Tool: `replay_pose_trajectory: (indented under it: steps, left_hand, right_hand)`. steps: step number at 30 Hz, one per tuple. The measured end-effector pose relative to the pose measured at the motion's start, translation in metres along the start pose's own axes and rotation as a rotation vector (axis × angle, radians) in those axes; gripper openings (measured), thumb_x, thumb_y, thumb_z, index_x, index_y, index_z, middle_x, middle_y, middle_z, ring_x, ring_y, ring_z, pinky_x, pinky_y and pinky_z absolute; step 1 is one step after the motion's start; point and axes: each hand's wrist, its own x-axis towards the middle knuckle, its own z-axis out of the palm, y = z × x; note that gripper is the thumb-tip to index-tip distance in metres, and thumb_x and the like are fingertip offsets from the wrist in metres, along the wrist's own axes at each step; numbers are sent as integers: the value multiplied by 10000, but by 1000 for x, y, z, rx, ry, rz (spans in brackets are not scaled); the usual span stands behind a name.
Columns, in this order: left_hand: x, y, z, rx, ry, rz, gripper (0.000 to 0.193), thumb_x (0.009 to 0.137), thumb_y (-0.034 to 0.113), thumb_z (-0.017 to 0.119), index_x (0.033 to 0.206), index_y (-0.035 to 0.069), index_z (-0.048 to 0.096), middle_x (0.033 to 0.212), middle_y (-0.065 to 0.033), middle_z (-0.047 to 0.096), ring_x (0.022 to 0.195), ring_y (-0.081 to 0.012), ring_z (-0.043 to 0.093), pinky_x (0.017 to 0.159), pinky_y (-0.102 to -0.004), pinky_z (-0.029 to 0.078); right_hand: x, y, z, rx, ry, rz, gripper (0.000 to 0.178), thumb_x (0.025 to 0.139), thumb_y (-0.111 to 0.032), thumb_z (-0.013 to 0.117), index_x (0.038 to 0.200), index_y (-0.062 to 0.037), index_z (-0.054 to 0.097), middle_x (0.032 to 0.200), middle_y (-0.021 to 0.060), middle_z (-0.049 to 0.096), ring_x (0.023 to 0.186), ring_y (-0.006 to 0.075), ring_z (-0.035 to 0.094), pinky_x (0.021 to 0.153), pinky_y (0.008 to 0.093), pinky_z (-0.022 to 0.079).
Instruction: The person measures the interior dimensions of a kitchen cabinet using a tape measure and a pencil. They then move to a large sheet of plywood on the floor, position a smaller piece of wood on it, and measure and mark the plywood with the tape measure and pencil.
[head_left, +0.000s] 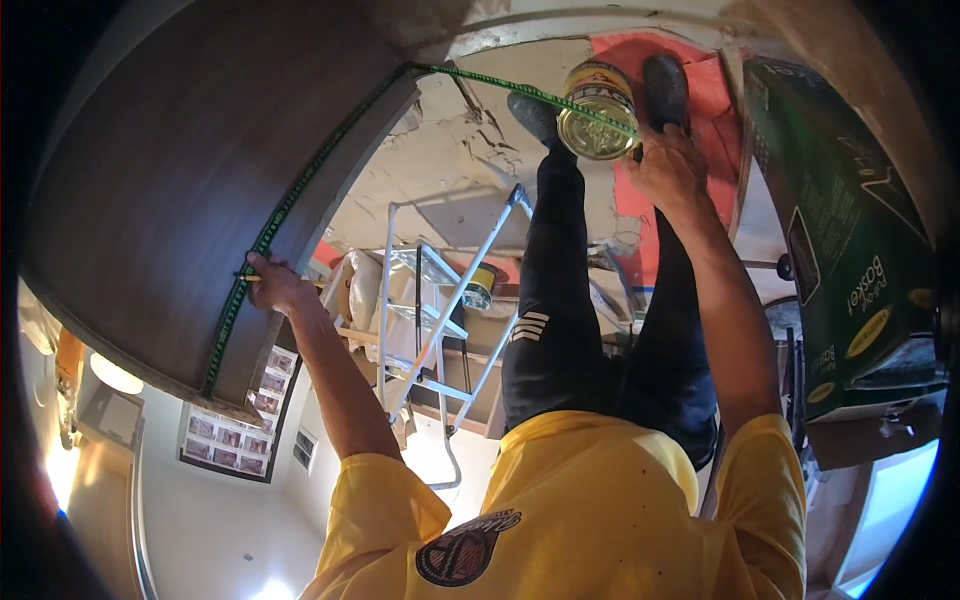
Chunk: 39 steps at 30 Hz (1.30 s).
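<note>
A long green measuring tape (328,150) lies along a dark wood-grain panel (190,130) at the left, turns at the panel's far corner and stretches across to my right hand. My left hand (277,284) is closed at the panel's edge, against the tape, with a thin yellow pencil (312,284) between its fingers. My right hand (668,168) is closed round the tape's other end; the fingers hide whether a case is there. Below that stretch of tape is a large metal can (600,125) with a label, near my dark shoes.
An aluminium stepladder (440,320) stands near my legs. A tall green printed box (850,250) is at the right. Red sheeting (640,215) covers part of the scuffed floor (470,130). Another can (480,287) is beyond the ladder. A framed picture sheet (240,430) hangs at lower left.
</note>
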Motion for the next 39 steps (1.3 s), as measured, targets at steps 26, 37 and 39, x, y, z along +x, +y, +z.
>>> replay_pose_trajectory:
  steps: [26,37,39]
  left_hand:
    - [9,-8,-4,76,-18,76,406,959,274,615,713,-48,611,641,-96,592,546,-180,532,504,-325,431]
    - [17,-14,-10,73,-67,35,365,951,254,628,729,-34,597,655,-104,599,551,-186,547,492,-342,437]
    - [-33,3,-20,123,-162,165,373,947,272,634,727,-27,600,636,-99,595,522,-180,542,464,-333,431]
  right_hand:
    - [15,12,9,-34,-76,12,506,763,-387,719,1184,-123,623,1099,190,610,997,377,627,834,508,500]
    - [-31,6,-8,-112,108,2,402,780,-294,678,1080,-29,634,999,197,603,900,378,627,753,503,538]
    - [-69,3,-20,-149,94,75,372,787,-272,637,1086,-51,631,985,181,601,926,373,610,734,514,524]
